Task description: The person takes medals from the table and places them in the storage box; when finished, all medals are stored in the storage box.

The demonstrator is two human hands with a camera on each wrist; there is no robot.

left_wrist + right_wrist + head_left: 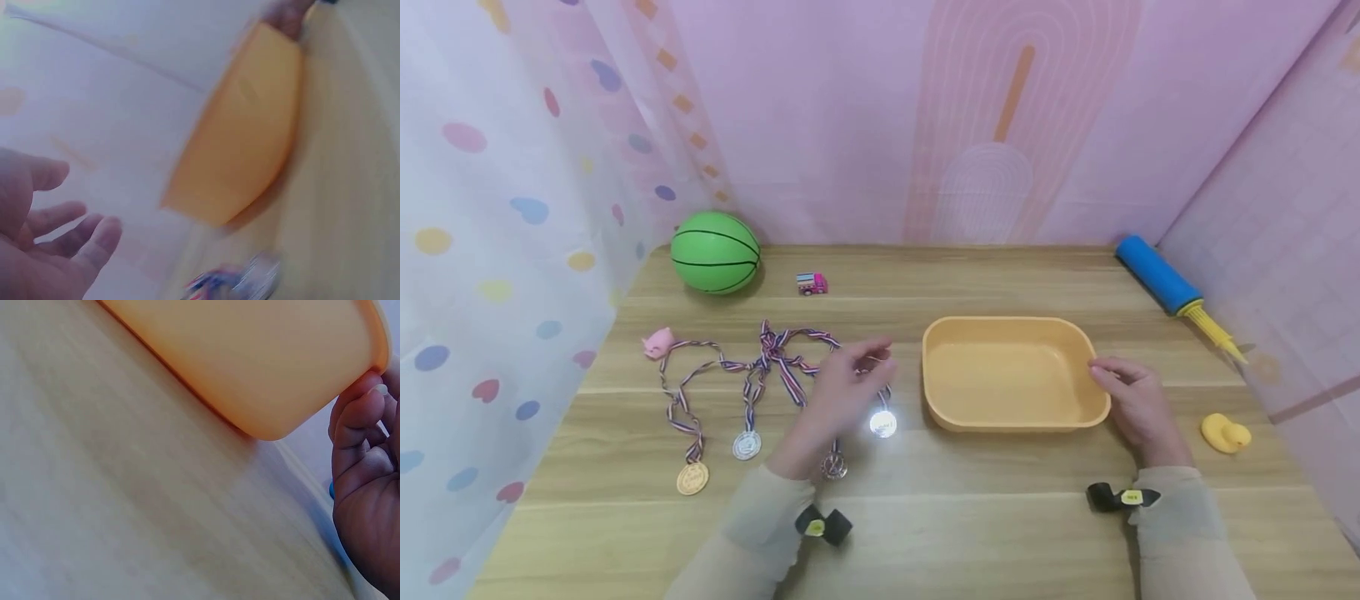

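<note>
The right rim of the orange basin (1011,375) is being pinched by the right hand (1138,408), and its fingertips (364,409) are being shown at that rim in the right wrist view. The left hand (846,387) is being held over the ribbons, its fingers being spread loosely apart and only air being enclosed. The basin is being supported by the surface (970,533), right of its middle, between the two hands. A black wrist device (823,527) is being worn at the left cuff, and another is being worn at the right.

Beneath and beside the left hand, striped ribbons (767,346) are being gathered in a knot, toward the left edge of the surface. From them, a gold medal (692,478), a silver medal (747,445), a darker medal (834,465) and a glinting medal (883,424) are being spread toward the near edge.

Near the left edge, a pink pig toy (658,342) is being touched by a ribbon. The far left corner is being occupied by a green ball (716,252), the far edge nearby by a pink toy truck (812,284). The far right corner is being taken up by a blue pump (1161,275), and the right edge, nearer, by a yellow duck (1225,433).
</note>
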